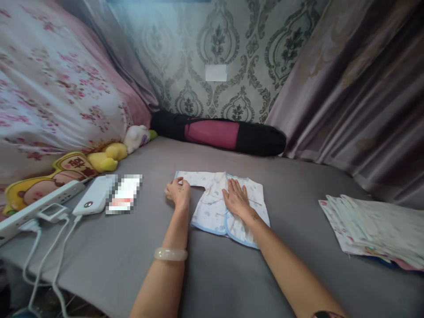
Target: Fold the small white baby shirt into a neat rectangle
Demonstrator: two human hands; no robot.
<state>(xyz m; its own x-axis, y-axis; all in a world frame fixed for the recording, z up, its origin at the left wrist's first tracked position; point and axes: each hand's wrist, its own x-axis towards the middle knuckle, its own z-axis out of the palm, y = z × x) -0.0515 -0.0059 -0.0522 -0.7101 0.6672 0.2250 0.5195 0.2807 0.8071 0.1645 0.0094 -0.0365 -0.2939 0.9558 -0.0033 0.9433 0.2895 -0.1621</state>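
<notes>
Fingers (234, 187) of the right hand (236, 199) lie spread and flat on the middle of a small white baby garment (212, 207) with blue trim, pressing it down; fingers of the left hand (178, 191) are curled and pinching the garment's left sleeve (190, 177) near its end. The garment lies at centre frame on the grey bed (212, 274), front up, lower hem toward the viewer. Judged step: a fold in progress, sleeve about to be brought in across the body while the right palm pins the cloth. The next move seems to call for lifting the sleeve lightly, carrying it rightward without dragging the body panel, and keeping the right hand's pressure even so the blue edge stays straight. At right edge of frame, a stack of folded printed cloths (374, 229) lies well apart. At left, a white power bank (92, 196) and a power strip (36, 205) with cables; beyond, plush toys (109, 157) against a floral quilt (49, 88).
</notes>
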